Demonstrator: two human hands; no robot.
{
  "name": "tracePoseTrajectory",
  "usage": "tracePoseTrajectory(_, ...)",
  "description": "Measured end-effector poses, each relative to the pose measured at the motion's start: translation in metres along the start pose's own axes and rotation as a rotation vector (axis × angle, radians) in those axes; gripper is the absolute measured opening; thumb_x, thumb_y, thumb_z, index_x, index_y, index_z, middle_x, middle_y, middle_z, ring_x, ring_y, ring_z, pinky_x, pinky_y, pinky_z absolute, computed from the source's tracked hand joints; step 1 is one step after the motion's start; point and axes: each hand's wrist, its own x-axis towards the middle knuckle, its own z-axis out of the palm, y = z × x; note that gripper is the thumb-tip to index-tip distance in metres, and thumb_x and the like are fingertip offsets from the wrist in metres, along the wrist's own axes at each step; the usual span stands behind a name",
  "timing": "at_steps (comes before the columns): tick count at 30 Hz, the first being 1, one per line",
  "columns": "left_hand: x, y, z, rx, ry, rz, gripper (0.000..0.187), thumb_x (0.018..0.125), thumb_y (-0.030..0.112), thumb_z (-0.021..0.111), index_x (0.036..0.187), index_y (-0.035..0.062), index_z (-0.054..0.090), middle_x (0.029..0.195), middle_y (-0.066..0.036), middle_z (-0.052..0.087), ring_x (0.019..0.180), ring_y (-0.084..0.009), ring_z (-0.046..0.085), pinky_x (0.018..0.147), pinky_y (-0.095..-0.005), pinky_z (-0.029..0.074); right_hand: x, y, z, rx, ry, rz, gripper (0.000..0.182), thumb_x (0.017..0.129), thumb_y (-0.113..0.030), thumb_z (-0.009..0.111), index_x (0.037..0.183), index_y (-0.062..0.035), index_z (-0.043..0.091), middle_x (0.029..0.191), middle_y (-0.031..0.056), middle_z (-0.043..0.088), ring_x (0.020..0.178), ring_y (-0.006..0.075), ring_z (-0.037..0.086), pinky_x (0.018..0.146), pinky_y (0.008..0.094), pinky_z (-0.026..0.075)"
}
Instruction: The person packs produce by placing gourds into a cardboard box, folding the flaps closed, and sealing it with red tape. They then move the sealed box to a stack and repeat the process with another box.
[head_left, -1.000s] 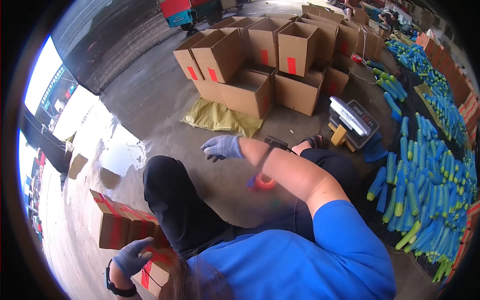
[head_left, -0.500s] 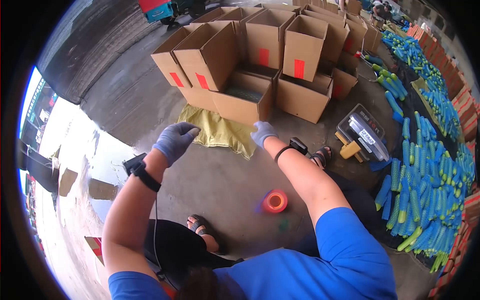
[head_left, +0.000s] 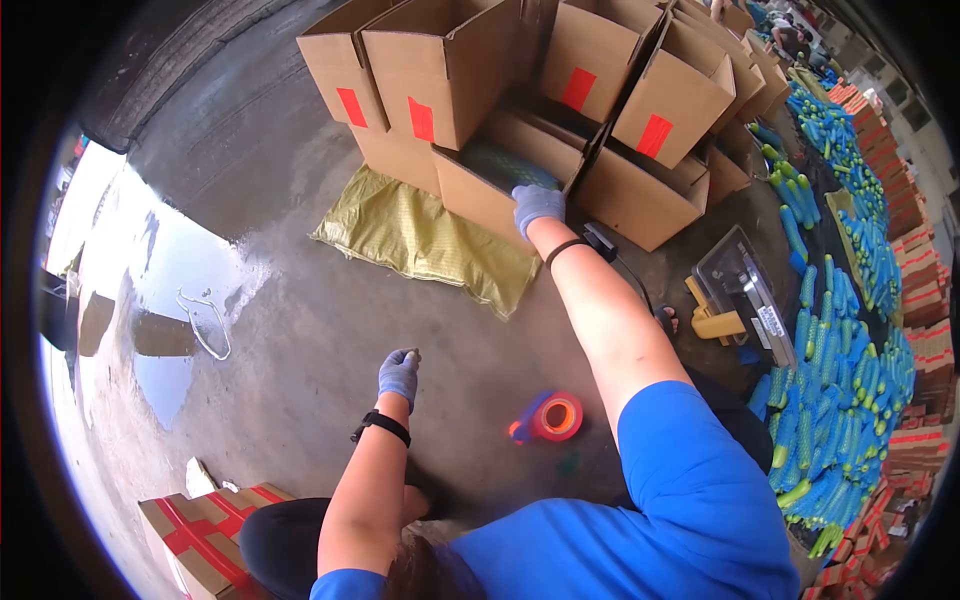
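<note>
My right hand (head_left: pixel 538 207), in a grey-blue glove, reaches forward to an open cardboard box (head_left: pixel 475 196). Its fingers are curled at the top edge of the box's front wall. Something green and netted shows dimly inside that box. My left hand (head_left: pixel 399 376), gloved the same way, hovers above the floor in front of me with its fingers closed. A small dark spot shows at its fingertips, too small to name. On the floor between my arms lies a red tape dispenser with its roll (head_left: pixel 573 428). A yellow woven sack (head_left: pixel 430 243) lies flat before the box.
Open cardboard boxes (head_left: pixel 415 72) with red tape patches stand stacked ahead. To the right are a scale (head_left: pixel 745 290) and a long pile of blue-netted green vegetables (head_left: pixel 840 400). A red-taped box (head_left: pixel 205 535) sits at lower left. Water (head_left: pixel 190 260) pools on the left.
My right hand has moved to the box's front edge. My left hand has come down and back toward me, away from the sack. The view has shifted closer to the boxes.
</note>
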Motion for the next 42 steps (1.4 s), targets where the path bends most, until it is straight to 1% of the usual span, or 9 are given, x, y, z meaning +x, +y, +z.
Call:
tracePoseTrajectory(13, -0.077, 0.115, 0.051, 0.431, 0.198, 0.531, 0.069, 0.088, 0.044, 0.075, 0.135, -0.0027, 0.056, 0.134, -0.026, 0.06, 0.122, -0.0403, 0.061, 0.106, -0.0447, 0.047, -0.291, 0.034, -0.03, -0.15, -0.319, -0.61, 0.015, 0.093, -0.025, 0.062, 0.1, -0.017, 0.073, 0.104, 0.004, 0.072, 0.103, 0.0237, 0.069, 0.085, 0.0413, 0.053)
tracePoseTrajectory(16, -0.119, 0.115, 0.059, 0.856, 0.164, 0.129, 0.049, 0.089, 0.02, 0.072, 0.131, 0.0007, 0.056, 0.13, -0.027, 0.059, 0.12, -0.0445, 0.059, 0.102, -0.0461, 0.05, -0.325, 0.053, -0.028, -0.209, -0.294, -0.786, 0.014, 0.092, -0.029, 0.064, 0.098, -0.0191, 0.073, 0.099, 0.0016, 0.071, 0.099, 0.0213, 0.068, 0.084, 0.0404, 0.051)
tracePoseTrajectory(19, -0.141, 0.061, 0.036, 0.949, 0.211, 0.266, 0.043, 0.086, 0.009, 0.068, 0.127, 0.0041, 0.056, 0.124, -0.025, 0.062, 0.117, -0.0446, 0.06, 0.099, -0.0468, 0.051, -0.35, 0.083, -0.015, 0.155, -0.146, -0.888, 0.018, 0.087, -0.034, 0.07, 0.092, -0.0161, 0.069, 0.093, 0.0057, 0.067, 0.095, 0.0257, 0.065, 0.088, 0.0411, 0.048)
tracePoseTrajectory(21, -0.142, 0.049, 0.026, 0.877, 0.225, 0.275, 0.04, 0.085, 0.003, 0.064, 0.124, 0.006, 0.057, 0.12, -0.025, 0.062, 0.115, -0.0451, 0.06, 0.097, -0.0478, 0.052, -0.359, 0.092, -0.008, 0.513, 0.326, -0.48, 0.028, 0.085, -0.035, 0.075, 0.096, -0.0115, 0.065, 0.095, 0.0113, 0.066, 0.093, 0.0326, 0.064, 0.089, 0.0447, 0.049)
tracePoseTrajectory(24, -0.157, 0.067, 0.027, 0.958, 0.205, 0.239, 0.037, 0.086, 0.005, 0.064, 0.122, 0.0038, 0.057, 0.122, -0.026, 0.062, 0.116, -0.0447, 0.061, 0.098, -0.0471, 0.052, -0.342, 0.094, -0.017, 0.677, -0.17, 0.353, 0.036, 0.094, -0.037, 0.069, 0.109, -0.0057, 0.059, 0.107, 0.019, 0.067, 0.099, 0.0419, 0.063, 0.092, 0.0469, 0.05)
tracePoseTrajectory(30, -0.174, 0.095, 0.071, 1.139, 0.101, 0.234, 0.042, 0.087, 0.022, 0.073, 0.121, -0.0004, 0.059, 0.125, -0.027, 0.062, 0.118, -0.0421, 0.062, 0.098, -0.0462, 0.053, -0.31, 0.076, 0.004, 0.556, -0.458, -0.08, 0.04, 0.099, -0.04, 0.059, 0.118, -0.0053, 0.062, 0.12, 0.023, 0.067, 0.114, 0.0407, 0.063, 0.096, 0.0456, 0.049)
tracePoseTrajectory(33, -0.176, 0.075, 0.1, 1.453, -0.148, 0.215, 0.069, 0.099, 0.061, 0.047, 0.12, -0.0026, 0.064, 0.127, -0.03, 0.063, 0.115, -0.044, 0.063, 0.104, -0.0477, 0.049, -0.302, 0.055, 0.031, 0.406, -0.677, -0.377, 0.053, 0.101, -0.051, 0.051, 0.13, -0.0081, 0.063, 0.127, 0.0197, 0.067, 0.122, 0.0387, 0.06, 0.105, 0.0454, 0.045)
tracePoseTrajectory(37, -0.164, 0.066, 0.094, 1.401, -0.251, 0.173, 0.081, 0.101, 0.068, 0.028, 0.112, 0.0, 0.071, 0.123, -0.028, 0.066, 0.112, -0.0437, 0.064, 0.102, -0.049, 0.048, -0.287, 0.056, 0.068, 0.538, -0.795, -0.279, 0.082, 0.097, -0.073, 0.035, 0.139, -0.0066, 0.058, 0.135, 0.0203, 0.063, 0.13, 0.0411, 0.053, 0.108, 0.0452, 0.042)
tracePoseTrajectory(42, -0.16, 0.061, 0.077, 1.157, -0.447, 0.711, 0.059, 0.102, 0.056, 0.038, 0.102, 0.0075, 0.07, 0.105, -0.023, 0.069, 0.098, -0.0431, 0.065, 0.087, -0.0508, 0.051, -0.327, 0.068, 0.015, 0.514, -0.631, -0.483, 0.054, 0.093, -0.051, 0.066, 0.128, -0.0087, 0.064, 0.123, 0.0174, 0.066, 0.121, 0.0339, 0.059, 0.105, 0.0436, 0.041)
